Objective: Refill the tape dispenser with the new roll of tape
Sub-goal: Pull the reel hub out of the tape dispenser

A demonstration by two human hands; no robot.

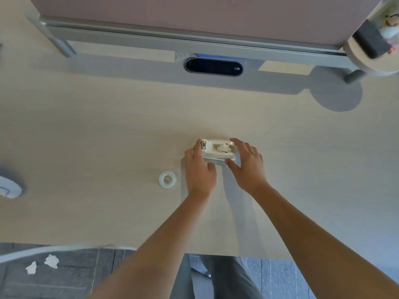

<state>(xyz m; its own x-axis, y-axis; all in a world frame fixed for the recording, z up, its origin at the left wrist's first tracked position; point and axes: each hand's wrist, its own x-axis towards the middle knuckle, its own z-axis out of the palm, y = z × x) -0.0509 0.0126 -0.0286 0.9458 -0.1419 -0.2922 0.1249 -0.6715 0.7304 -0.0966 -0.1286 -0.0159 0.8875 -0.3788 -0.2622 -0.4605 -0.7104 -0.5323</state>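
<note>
Holding the dispenser [218, 150] from both ends, the two hands are closing around it near the middle of the tabletop [86, 130]. The left hand [199, 169] is covering the cutter end, so only a small part of the blade is showing. The right hand [246, 165] is wrapping the rounded end, with the thumb lying against the near side. The lower body of the dispenser is partly hiding behind the fingers, and the small lettering on its side is too small to read.

The dispenser is of smooth cream plastic, long and rounded, with a hub standing in its open well; I cannot tell whether any tape is sitting on the hub. The roll [168, 179] is lying flat just beside the left hand, toward the left edge, apart from it. It is a clear ring with a white core.

The tabletop is a pale wood-grain surface. An oval dark grommet [213, 66] is sitting near the far edge. A white object [8, 186] is being cut off at the left edge.
</note>
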